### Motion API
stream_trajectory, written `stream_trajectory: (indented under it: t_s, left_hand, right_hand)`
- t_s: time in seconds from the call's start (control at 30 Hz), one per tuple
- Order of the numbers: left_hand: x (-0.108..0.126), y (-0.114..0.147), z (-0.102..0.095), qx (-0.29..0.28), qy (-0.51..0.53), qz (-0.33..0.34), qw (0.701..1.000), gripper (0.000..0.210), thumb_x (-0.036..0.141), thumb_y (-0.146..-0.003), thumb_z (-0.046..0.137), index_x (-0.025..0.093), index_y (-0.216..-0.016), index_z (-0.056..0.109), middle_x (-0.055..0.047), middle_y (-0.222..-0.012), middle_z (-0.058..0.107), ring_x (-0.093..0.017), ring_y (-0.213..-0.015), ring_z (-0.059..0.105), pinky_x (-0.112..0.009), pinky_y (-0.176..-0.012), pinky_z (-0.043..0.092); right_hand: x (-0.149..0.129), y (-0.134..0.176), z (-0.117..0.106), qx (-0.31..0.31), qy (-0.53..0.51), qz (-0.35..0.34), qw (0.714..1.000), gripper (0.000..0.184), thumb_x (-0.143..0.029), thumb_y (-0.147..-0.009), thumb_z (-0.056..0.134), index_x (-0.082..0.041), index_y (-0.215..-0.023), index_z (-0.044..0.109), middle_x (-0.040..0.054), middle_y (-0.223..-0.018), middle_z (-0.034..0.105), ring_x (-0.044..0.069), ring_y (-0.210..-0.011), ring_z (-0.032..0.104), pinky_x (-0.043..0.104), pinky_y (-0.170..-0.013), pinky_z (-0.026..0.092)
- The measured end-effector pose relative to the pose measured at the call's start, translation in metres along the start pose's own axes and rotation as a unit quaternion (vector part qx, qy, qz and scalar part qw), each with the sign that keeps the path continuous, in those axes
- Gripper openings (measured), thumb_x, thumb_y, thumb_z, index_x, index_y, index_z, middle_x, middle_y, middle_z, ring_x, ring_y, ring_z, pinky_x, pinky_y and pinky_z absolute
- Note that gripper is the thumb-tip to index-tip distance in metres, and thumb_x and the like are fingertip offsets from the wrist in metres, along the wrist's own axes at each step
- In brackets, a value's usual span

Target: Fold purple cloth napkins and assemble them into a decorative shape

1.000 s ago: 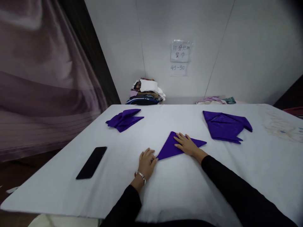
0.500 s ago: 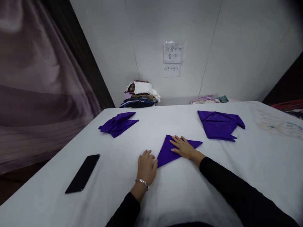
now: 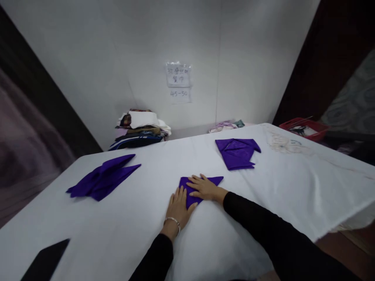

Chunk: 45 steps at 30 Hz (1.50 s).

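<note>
A purple cloth napkin [image 3: 190, 200], folded to a triangle-like shape, lies flat on the white-covered table [image 3: 123, 230]. My right hand [image 3: 203, 188] rests on top of it, palm down with fingers spread. At its left edge, my left hand [image 3: 178, 208] lies flat, fingertips on the cloth and thumb stretched out to the side; a bracelet circles that wrist. Beyond my hands to the left sits another purple napkin folded into a pointed shape [image 3: 105, 177]. To the far right is a further folded purple napkin [image 3: 236, 154] with pointed ends.
A black phone-like slab [image 3: 47, 259] lies at the near left. Behind the table stand a pile of folded cloths [image 3: 143, 127] and a smaller heap [image 3: 224, 125]. Paper signs [image 3: 178, 80] hang on the wall. A red basket [image 3: 310, 128] is beyond the right corner.
The view has swung to the right. My left hand has come down from beside the napkin onto its left edge, fingers flattened. My right hand stays on the cloth.
</note>
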<state>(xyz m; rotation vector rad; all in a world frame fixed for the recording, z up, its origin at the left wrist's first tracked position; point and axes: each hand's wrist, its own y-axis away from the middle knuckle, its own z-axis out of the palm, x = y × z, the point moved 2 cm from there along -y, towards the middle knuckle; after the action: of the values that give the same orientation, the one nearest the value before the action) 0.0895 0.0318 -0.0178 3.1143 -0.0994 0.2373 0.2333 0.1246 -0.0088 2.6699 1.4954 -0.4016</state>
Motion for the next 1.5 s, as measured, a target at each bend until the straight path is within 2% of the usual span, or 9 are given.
stream_trajectory:
  t_s: [0.3,0.43,0.53,0.63,0.73,0.87,1.13,1.4,1.5]
  left_hand:
    - [-0.001,-0.004,-0.001,0.007,0.006,0.006,1.000,0.077,0.061,-0.081,0.027,0.005,-0.135,0.030,-0.017,-0.145,0.022,-0.028,-0.135,0.016,-0.047,-0.107,0.018]
    - [-0.003,-0.004,-0.007,-0.019,0.029,0.011,0.999,0.082,0.064,-0.078,0.030,0.006,-0.136,0.028,-0.018,-0.145,0.021,-0.028,-0.135,0.014,-0.048,-0.106,0.018]
    - [-0.006,-0.005,-0.014,-0.053,0.036,0.027,0.998,0.091,0.066,-0.071,0.042,0.006,-0.137,0.026,-0.018,-0.145,0.019,-0.029,-0.135,0.012,-0.047,-0.107,0.017]
    - [-0.009,-0.006,-0.020,-0.085,0.038,0.041,0.995,0.094,0.061,-0.066,0.052,0.007,-0.137,0.025,-0.018,-0.146,0.019,-0.029,-0.135,0.013,-0.046,-0.107,0.018]
    - [-0.012,-0.006,-0.022,-0.095,0.042,0.051,0.993,0.093,0.055,-0.064,0.057,0.008,-0.138,0.025,-0.018,-0.146,0.020,-0.029,-0.135,0.014,-0.045,-0.107,0.018]
    - [-0.015,0.002,-0.024,-0.057,0.065,0.077,0.993,0.084,0.039,-0.064,0.060,0.013,-0.137,0.027,-0.015,-0.147,0.018,-0.028,-0.135,0.014,-0.046,-0.107,0.019]
    - [-0.023,0.046,-0.041,0.036,0.069,0.158,0.984,0.062,-0.001,-0.056,0.045,0.022,-0.112,0.053,-0.005,-0.118,0.057,-0.021,-0.115,0.046,-0.040,-0.101,0.032]
    - [-0.020,0.065,-0.051,0.061,0.095,0.154,0.982,0.039,0.003,-0.069,0.040,0.023,-0.097,0.059,-0.004,-0.092,0.066,-0.020,-0.087,0.059,-0.037,-0.084,0.042]
    - [-0.002,0.076,-0.056,0.064,0.122,0.152,0.979,0.036,0.008,-0.072,0.042,0.025,-0.100,0.058,-0.002,-0.091,0.067,-0.020,-0.083,0.060,-0.037,-0.081,0.043]
  right_hand:
    - [0.064,0.031,-0.024,0.018,0.006,0.129,0.991,0.060,-0.055,-0.090,0.024,-0.020,-0.139,0.029,0.0102,-0.145,0.025,0.024,-0.134,0.017,0.046,-0.106,0.011]
    - [0.061,0.044,-0.027,0.068,0.031,0.209,0.975,0.057,-0.049,-0.092,0.026,-0.014,-0.136,0.034,0.0147,-0.142,0.031,0.026,-0.133,0.019,0.047,-0.106,0.012]
    - [0.025,0.052,-0.019,0.105,0.036,0.144,0.983,0.054,-0.049,-0.090,0.032,-0.016,-0.134,0.039,0.0128,-0.140,0.036,0.025,-0.132,0.021,0.048,-0.106,0.007]
    - [-0.018,0.059,-0.007,0.083,-0.008,0.031,0.996,0.053,-0.047,-0.089,0.037,-0.019,-0.134,0.039,0.0102,-0.138,0.039,0.023,-0.131,0.025,0.048,-0.107,0.004]
    - [-0.044,0.059,-0.001,0.066,-0.040,-0.008,0.997,0.048,-0.037,-0.087,0.043,-0.020,-0.132,0.042,0.0099,-0.136,0.043,0.022,-0.129,0.029,0.048,-0.107,0.006]
    - [-0.050,0.052,0.000,0.079,-0.045,0.001,0.996,0.043,-0.027,-0.084,0.046,-0.020,-0.127,0.047,0.0105,-0.132,0.048,0.021,-0.124,0.037,0.047,-0.106,0.012]
    - [-0.046,0.052,0.005,0.080,-0.065,0.006,0.995,0.041,-0.030,-0.087,0.042,-0.019,-0.126,0.048,0.0098,-0.134,0.045,0.020,-0.126,0.035,0.043,-0.105,0.020]
    - [-0.065,0.053,0.001,0.081,-0.057,-0.023,0.995,0.045,-0.027,-0.083,0.046,-0.019,-0.127,0.046,0.0108,-0.132,0.046,0.023,-0.125,0.034,0.049,-0.105,0.009]
    - [-0.088,0.059,0.001,0.096,-0.093,-0.061,0.989,0.044,-0.025,-0.080,0.051,-0.020,-0.123,0.047,0.0094,-0.124,0.053,0.022,-0.118,0.041,0.045,-0.103,0.016]
